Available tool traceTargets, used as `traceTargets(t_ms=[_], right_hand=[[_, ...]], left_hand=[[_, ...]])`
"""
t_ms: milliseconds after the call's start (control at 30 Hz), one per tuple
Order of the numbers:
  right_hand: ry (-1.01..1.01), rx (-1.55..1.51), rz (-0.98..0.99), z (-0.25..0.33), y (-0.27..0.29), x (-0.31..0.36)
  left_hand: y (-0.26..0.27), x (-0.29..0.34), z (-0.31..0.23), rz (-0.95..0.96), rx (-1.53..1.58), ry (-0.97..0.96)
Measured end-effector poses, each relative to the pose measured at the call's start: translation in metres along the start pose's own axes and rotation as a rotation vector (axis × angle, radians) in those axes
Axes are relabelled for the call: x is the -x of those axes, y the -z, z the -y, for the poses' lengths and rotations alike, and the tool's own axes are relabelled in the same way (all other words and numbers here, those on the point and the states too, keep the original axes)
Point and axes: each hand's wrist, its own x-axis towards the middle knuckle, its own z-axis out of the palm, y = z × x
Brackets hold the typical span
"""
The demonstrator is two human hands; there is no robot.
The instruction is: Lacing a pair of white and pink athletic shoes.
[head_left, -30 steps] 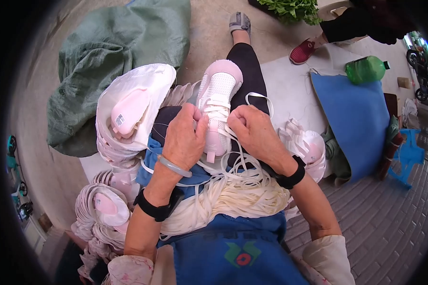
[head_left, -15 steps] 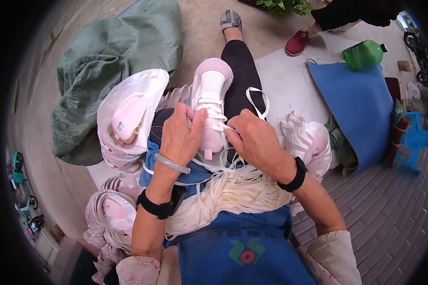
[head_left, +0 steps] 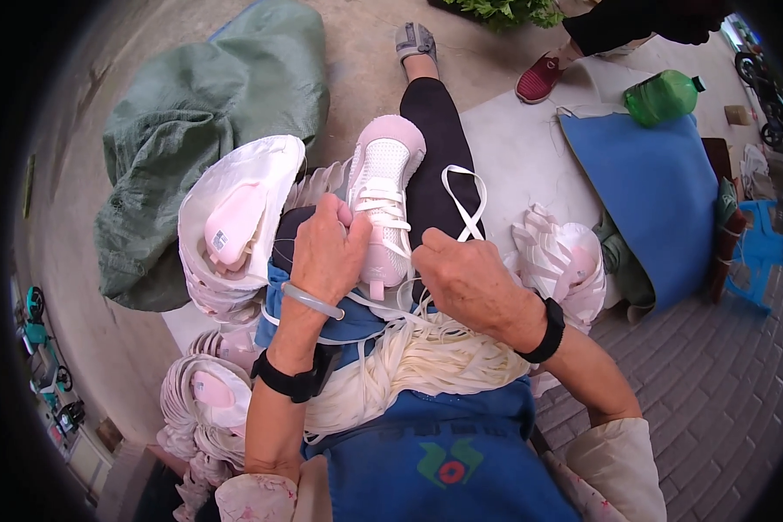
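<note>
A pink and white mesh shoe upper (head_left: 384,165) lies across my lap, toe pointing away, with white lacing threaded over its front. My left hand (head_left: 329,252) pinches the upper's left side beside the lacing. Just right of the upper, my right hand (head_left: 478,283) is closed with its fingertips together on a white shoelace (head_left: 480,209), whose loop rises behind the knuckles. The exact grip is partly hidden by the fingers. A thick bundle of cream laces (head_left: 426,352) rests on my blue apron (head_left: 444,435), below both hands.
Stacked pink and white uppers (head_left: 235,222) stand at my left, with another stack (head_left: 207,391) nearer me and more uppers (head_left: 570,261) at right. Beyond are a green woven sack (head_left: 209,130), a blue mat (head_left: 652,200), a green bottle (head_left: 664,97), a blue stool (head_left: 761,248) and a person's red shoe (head_left: 539,78).
My right hand has drawn slightly right and down, away from the upper, pulling the lace. The lacing on the upper lies closer. My left hand stays nearly in place.
</note>
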Motion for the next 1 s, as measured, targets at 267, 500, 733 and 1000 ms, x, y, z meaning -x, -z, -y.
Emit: traceTargets(t_ms=[267, 500, 733, 1000], right_hand=[[-0.198, -0.236, -0.200, -0.011, 0.005, 0.017], [-0.390, -0.418, -0.343, -0.020, 0.036, 0.025], [-0.499, -1.439, -0.191, 0.029, 0.060, 0.008], [-0.323, -2.158, -0.019, 0.028, 0.030, -0.018]], left_hand=[[0.011, 0.023, 0.011, -0.163, 0.242, -0.147], [0.046, 0.058, 0.001, 0.008, 0.507, 0.167], [0.024, 0.080, -0.019, 0.345, 0.589, -0.002], [-0.004, 0.087, -0.029, 0.436, 0.734, -0.190]])
